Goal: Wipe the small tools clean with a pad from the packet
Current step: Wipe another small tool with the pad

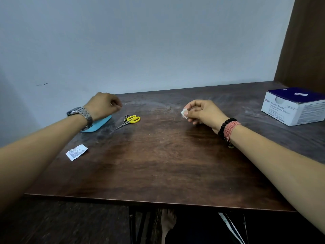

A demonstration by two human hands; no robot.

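I see the worktop (158,155) carrying the yellow-handled scissors (129,121), my landmark. The torn packet (76,152) lies nearer me and left of them. My right hand (202,112), well right of the scissors, pinches the white pad (184,113) between thumb and forefinger. My left hand (103,106), just left of them, is curled closed; whether it holds anything I cannot tell. I judge the wipe goes best steadying the handles and stroking along the blades.

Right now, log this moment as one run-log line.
right hand: pinching white pad | left hand: closed above blue tray, contents unclear | scissors: on table | torn packet: near left forearm
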